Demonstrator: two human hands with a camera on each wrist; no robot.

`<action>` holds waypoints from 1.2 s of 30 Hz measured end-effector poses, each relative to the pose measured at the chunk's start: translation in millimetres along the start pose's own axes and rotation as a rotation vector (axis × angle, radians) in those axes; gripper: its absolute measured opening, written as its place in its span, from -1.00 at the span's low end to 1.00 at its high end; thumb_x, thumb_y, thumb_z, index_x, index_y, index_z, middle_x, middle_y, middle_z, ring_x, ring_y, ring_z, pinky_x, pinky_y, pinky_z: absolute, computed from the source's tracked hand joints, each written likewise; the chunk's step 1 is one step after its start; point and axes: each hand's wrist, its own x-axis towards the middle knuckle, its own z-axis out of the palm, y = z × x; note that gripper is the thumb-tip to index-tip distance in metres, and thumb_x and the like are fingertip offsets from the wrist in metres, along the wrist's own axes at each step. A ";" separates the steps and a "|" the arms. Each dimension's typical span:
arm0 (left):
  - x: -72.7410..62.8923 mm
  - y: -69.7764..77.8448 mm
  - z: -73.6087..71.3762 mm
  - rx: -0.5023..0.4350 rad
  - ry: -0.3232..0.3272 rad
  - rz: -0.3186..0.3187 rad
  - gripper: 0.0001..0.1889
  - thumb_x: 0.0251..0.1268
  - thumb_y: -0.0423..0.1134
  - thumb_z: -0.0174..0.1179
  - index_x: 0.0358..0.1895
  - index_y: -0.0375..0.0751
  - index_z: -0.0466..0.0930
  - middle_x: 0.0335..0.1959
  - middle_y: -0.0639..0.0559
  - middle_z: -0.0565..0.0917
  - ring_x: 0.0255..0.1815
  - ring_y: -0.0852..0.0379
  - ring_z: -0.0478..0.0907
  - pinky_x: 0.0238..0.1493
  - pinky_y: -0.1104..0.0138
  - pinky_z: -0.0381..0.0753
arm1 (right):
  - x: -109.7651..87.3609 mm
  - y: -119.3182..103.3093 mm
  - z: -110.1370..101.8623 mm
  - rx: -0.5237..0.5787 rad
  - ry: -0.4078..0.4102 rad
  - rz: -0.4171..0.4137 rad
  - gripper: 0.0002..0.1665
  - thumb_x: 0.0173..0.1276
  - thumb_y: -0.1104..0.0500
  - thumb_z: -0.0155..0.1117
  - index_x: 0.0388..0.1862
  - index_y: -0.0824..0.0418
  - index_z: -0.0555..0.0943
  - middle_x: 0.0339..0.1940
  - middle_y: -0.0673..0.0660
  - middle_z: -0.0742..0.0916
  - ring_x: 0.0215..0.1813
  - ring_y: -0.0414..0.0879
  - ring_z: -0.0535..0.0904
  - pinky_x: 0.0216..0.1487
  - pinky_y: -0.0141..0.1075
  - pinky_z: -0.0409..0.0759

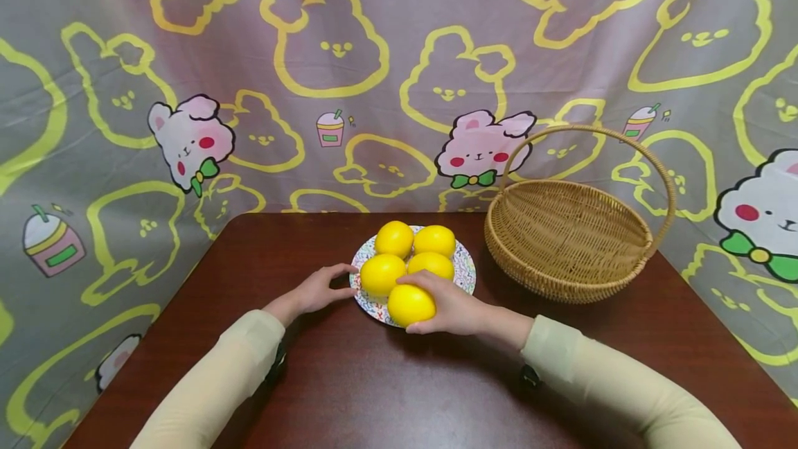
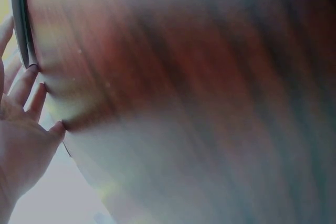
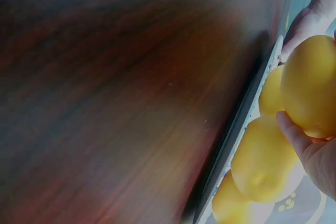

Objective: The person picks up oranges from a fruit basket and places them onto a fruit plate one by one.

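Several yellow lemons sit on a round plate [image 1: 464,270] with a colourful speckled pattern. My right hand [image 1: 454,305] grips the front lemon [image 1: 410,306], fingers over its top and thumb below; in the right wrist view this lemon [image 3: 311,85] is held in front of the others. Behind it lie a left lemon [image 1: 382,274], a right lemon [image 1: 435,265] and two at the back. My left hand [image 1: 316,289] is at the plate's left rim, thumb and fingers apart and holding nothing. Whether its fingertips touch the rim, I cannot tell.
A wicker basket [image 1: 570,238] with a tall arched handle stands right of the plate, and I see nothing in it. The dark brown wooden table [image 1: 399,386] runs back to a cartoon-patterned curtain [image 1: 399,40].
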 end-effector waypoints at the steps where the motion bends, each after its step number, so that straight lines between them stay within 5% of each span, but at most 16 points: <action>1: -0.1 0.0 0.2 -0.001 0.002 0.000 -0.43 0.25 -0.01 0.31 0.29 -0.12 0.46 0.28 -0.10 0.48 0.35 -0.11 0.31 0.36 -0.04 0.20 | 0.0 0.2 0.3 -0.003 0.000 -0.003 -0.14 0.03 -0.01 0.59 0.28 0.19 0.43 0.11 0.08 0.57 0.10 -0.08 0.48 0.12 -0.12 0.48; 36: -1.8 2.1 -0.5 -0.002 0.004 0.015 -0.43 0.27 -0.01 0.30 0.29 -0.15 0.46 0.27 -0.13 0.49 0.33 -0.13 0.32 0.36 -0.04 0.21 | 4.8 9.6 13.3 -0.067 -0.018 -0.017 -0.12 -0.01 0.03 0.62 0.27 0.21 0.44 0.16 0.15 0.51 0.18 -0.01 0.45 0.21 -0.07 0.42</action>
